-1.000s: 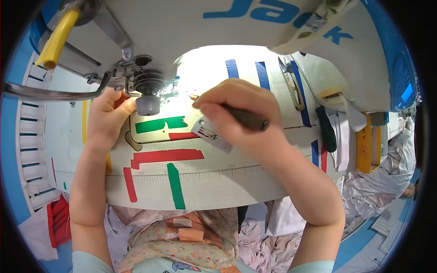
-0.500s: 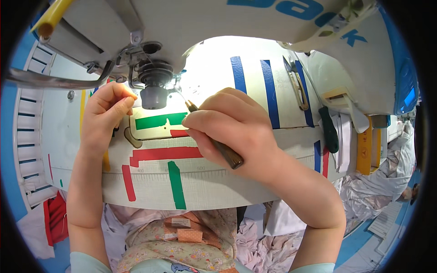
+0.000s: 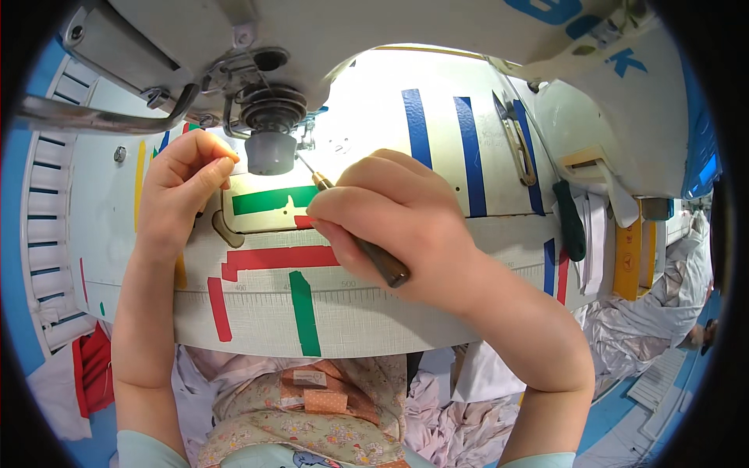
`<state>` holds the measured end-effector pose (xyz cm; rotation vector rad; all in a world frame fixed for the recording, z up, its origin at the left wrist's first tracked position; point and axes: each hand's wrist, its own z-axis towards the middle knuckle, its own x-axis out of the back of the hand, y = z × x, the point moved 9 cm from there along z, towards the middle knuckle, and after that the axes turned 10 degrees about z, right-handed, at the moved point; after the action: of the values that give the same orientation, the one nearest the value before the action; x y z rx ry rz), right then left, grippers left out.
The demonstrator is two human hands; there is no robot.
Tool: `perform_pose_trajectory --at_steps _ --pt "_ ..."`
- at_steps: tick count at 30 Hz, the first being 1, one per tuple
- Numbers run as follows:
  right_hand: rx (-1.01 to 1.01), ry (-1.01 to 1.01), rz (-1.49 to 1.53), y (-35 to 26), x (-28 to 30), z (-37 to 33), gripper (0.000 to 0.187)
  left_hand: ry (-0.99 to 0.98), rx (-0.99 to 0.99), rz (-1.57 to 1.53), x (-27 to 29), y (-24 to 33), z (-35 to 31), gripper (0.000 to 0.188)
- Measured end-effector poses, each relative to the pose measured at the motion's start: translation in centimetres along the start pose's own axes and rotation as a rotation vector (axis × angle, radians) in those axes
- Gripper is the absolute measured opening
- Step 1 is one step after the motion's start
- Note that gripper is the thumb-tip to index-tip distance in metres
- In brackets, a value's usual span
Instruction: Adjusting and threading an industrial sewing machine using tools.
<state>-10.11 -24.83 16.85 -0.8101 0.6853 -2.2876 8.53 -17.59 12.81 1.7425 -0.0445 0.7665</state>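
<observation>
My right hand (image 3: 409, 218) grips a slim awl (image 3: 382, 264) with a dark handle, a brass-coloured collar and a thin metal shaft. Its tip points up and left, close beside the grey round cap (image 3: 271, 153) under the sewing machine head (image 3: 437, 31). On the other side of that cap, my left hand (image 3: 181, 187) is held in a pinch, thumb against forefinger. Whatever lies between those fingertips is too small to make out. Under both hands is the pale machine bed (image 3: 359, 312), marked with green and red tape strips.
Thread snips (image 3: 516, 148) lie by blue tape strips (image 3: 470, 156) at the right. Beyond them rests a screwdriver with a dark green handle (image 3: 570, 222), near a yellow box (image 3: 626, 257). A bent metal lever (image 3: 101, 117) juts out at the upper left. Crumpled pale fabric (image 3: 647, 320) lies at the right.
The view has shifted slightly. The awl's tip has moved a little left relative to my right hand's surroundings, nearer the grey cap. My left hand keeps its pinch.
</observation>
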Motion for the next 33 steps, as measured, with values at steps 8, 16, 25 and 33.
perform_pose_trajectory --at_steps 8,16,25,33 --pt "0.062 0.004 -0.141 -1.3 -0.3 -0.2 0.027 -0.008 0.023 -0.033 0.1 -0.3 -0.3 0.003" --pt "0.149 0.121 -0.128 -1.1 0.5 0.3 0.025 0.002 0.042 -0.042 0.1 -0.5 -0.3 0.003" --pt "0.036 0.014 -0.100 -0.4 -0.5 0.5 0.027 -0.025 0.020 -0.048 0.0 -0.4 -0.1 0.002" --pt "-0.027 -0.066 -0.109 -0.4 -0.9 0.0 0.025 -0.016 0.017 -0.021 0.0 -0.2 0.0 0.001"
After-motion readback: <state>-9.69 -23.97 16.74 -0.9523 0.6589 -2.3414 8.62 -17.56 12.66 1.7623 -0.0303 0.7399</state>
